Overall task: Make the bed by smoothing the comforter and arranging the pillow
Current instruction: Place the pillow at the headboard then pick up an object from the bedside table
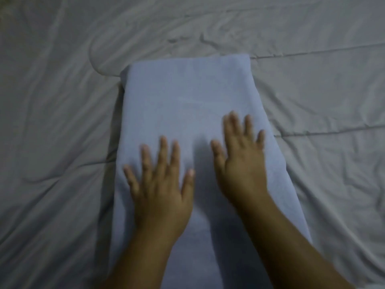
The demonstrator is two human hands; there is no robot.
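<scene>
A pale blue folded cloth, long and narrow like a towel or flat pillow [187, 97], lies lengthwise on the wrinkled grey-white comforter [62, 113]. My left hand [162, 184] rests flat on its lower left part, fingers spread and palm down. My right hand [241, 161] lies flat beside it on the lower right part, fingers spread too, reaching a little further up. Neither hand grips anything. The picture is blurred.
The comforter fills the whole view, with creases and stitched seams [312, 53] running across the right side and a rounded fold [98, 65] near the cloth's upper left corner.
</scene>
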